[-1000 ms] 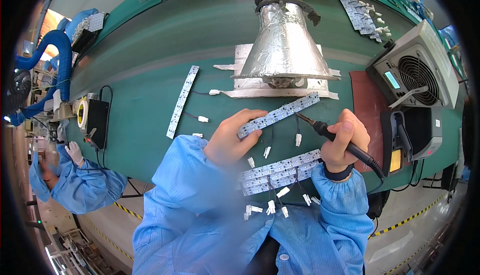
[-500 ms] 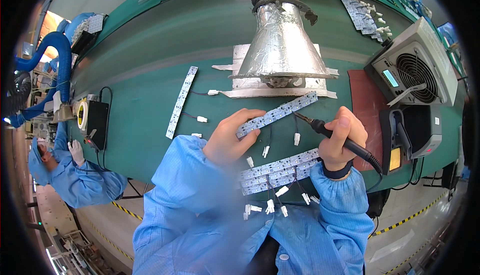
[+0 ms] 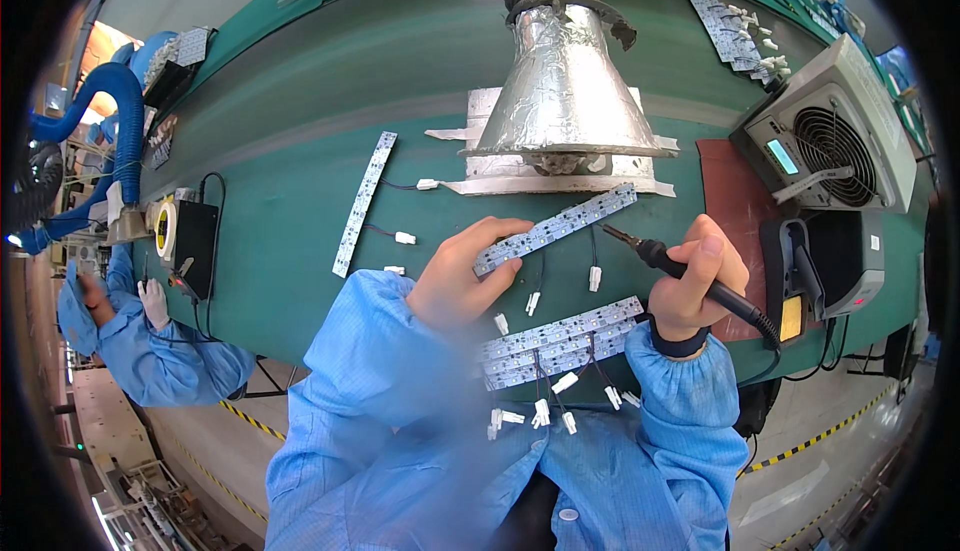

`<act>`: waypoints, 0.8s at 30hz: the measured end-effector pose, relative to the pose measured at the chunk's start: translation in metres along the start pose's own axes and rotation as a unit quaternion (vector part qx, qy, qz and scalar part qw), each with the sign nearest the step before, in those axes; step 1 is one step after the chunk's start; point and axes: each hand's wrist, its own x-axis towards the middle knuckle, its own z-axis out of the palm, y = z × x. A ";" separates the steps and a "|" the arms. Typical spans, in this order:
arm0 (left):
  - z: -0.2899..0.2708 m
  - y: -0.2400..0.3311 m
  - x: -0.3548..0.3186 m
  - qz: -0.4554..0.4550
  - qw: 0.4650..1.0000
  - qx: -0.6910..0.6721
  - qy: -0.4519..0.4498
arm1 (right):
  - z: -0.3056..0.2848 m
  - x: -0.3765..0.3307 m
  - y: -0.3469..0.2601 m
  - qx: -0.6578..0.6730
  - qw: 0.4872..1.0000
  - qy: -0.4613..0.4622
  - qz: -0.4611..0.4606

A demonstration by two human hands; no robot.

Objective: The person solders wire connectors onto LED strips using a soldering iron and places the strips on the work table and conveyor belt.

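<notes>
Between thumb and fingers, my left hand (image 3: pixel 465 269) grips the near-left end of an LED strip board (image 3: pixel 560 228), which slants up to the right. Thin dark wires with white plugs (image 3: pixel 595 279) hang from that board. My right hand (image 3: pixel 700 279) is closed around a black soldering iron (image 3: pixel 690 273); its tip is just right of the board and apart from it. Nearer to me, several more LED boards (image 3: pixel 560 339) lie side by side, with their wires and white connectors (image 3: pixel 541 413) toward my body. Another single board (image 3: pixel 364 204) lies to the left.
A foil-wrapped extraction hood (image 3: pixel 565 91) stands over a white plate beyond my hands. To the right are a fan unit (image 3: pixel 830 141), a soldering iron stand (image 3: pixel 820 266) and a brown mat (image 3: pixel 725 201). At left a person (image 3: pixel 150 341) works by a black box (image 3: pixel 190 246).
My right hand has drawn the soldering iron slightly right, so its tip has come away from the board. At the far right, the pile of boards has shifted slightly right.
</notes>
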 end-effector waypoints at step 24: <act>0.000 0.000 0.000 0.004 1.000 0.005 0.000 | 0.005 -0.002 -0.002 0.013 0.999 -0.039 -0.007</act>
